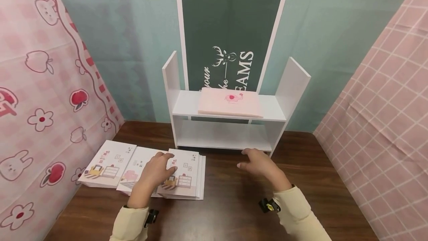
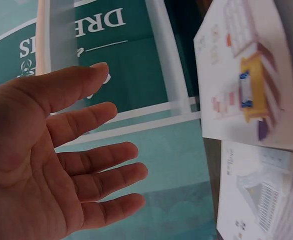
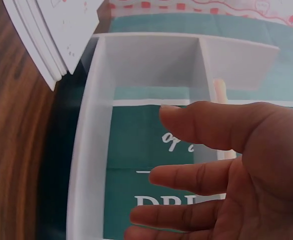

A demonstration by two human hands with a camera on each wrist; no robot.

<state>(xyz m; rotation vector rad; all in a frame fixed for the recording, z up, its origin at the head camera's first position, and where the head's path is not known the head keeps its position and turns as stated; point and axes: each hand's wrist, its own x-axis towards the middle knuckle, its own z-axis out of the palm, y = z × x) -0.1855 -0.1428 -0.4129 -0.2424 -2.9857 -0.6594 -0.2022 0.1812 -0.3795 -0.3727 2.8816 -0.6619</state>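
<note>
My left hand (image 1: 154,173) hovers over the stacks of white picture-covered books, its fingers spread and nothing in its grasp. Under it are the right-hand stack (image 1: 182,166) and the middle stack (image 1: 130,176); a third stack (image 1: 107,159) sits farther left. The left wrist view shows the empty palm (image 2: 31,165) beside the printed covers. My right hand (image 1: 262,164) is in front of the white two-tier shelf (image 1: 224,135), near its lower right corner, fingers apart and holding nothing. On the shelf's upper board lies a flat pink thing (image 1: 230,103) with an elephant print.
The brown wooden table (image 1: 227,211) carries the shelf at its back and the books at its left. A pink patterned cloth (image 1: 40,84) hangs on the left, a pink checked cloth (image 1: 378,96) on the right, and a green printed cloth (image 1: 230,18) behind.
</note>
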